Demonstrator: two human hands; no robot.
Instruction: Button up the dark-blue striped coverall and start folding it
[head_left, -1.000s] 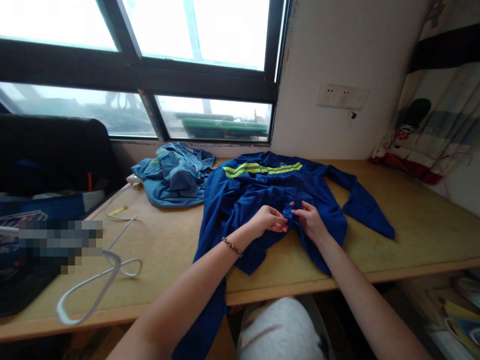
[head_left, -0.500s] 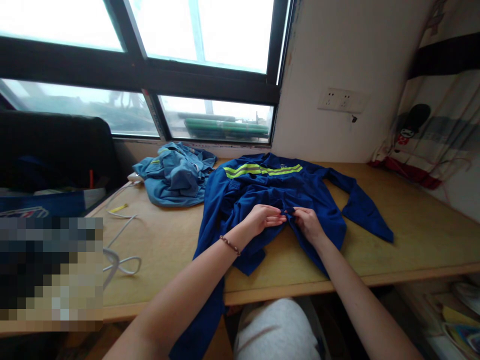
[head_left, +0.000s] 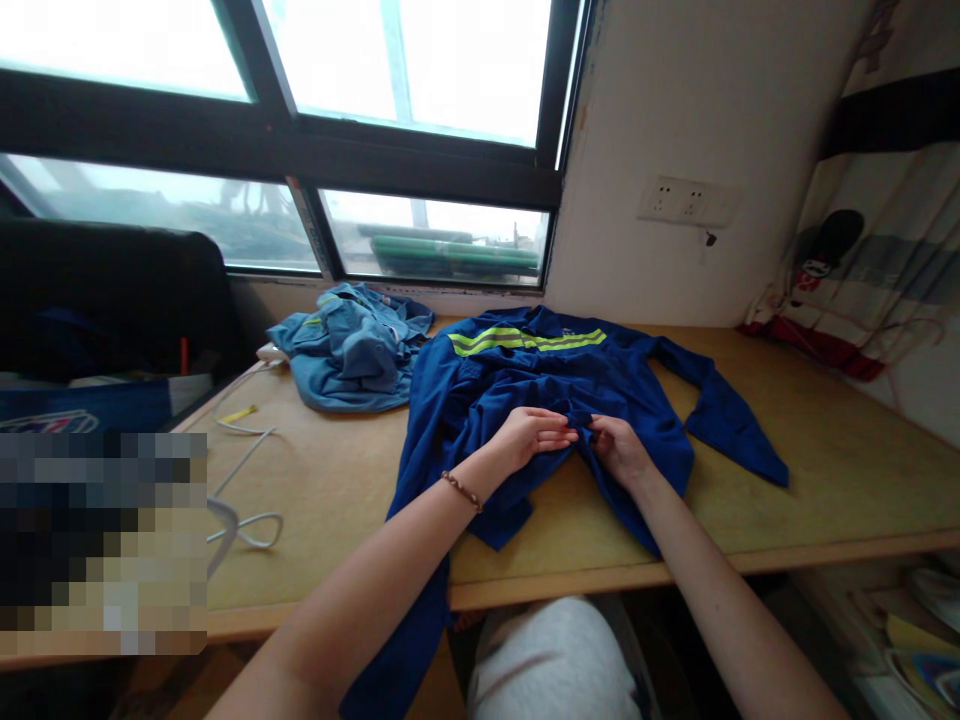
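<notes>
A dark blue work jacket (head_left: pixel 525 380) with yellow-green reflective stripes lies spread on the wooden table (head_left: pixel 825 470), one sleeve stretched to the right and its lower part hanging over the front edge. My left hand (head_left: pixel 529 437) and my right hand (head_left: pixel 619 447) meet at the jacket's middle front. Both pinch the fabric there, fingertips almost touching. A beaded bracelet sits on my left wrist.
A crumpled lighter blue garment (head_left: pixel 352 345) lies at the back left by the window. A white plastic hanger (head_left: pixel 244 520) and a white cable rest on the left of the table. A dark bag stands far left. Patterned cloth (head_left: pixel 847 290) hangs at the right wall.
Both hands have stayed at the jacket's front and shifted slightly, the fingers working closer together on the fabric. The jacket has barely moved.
</notes>
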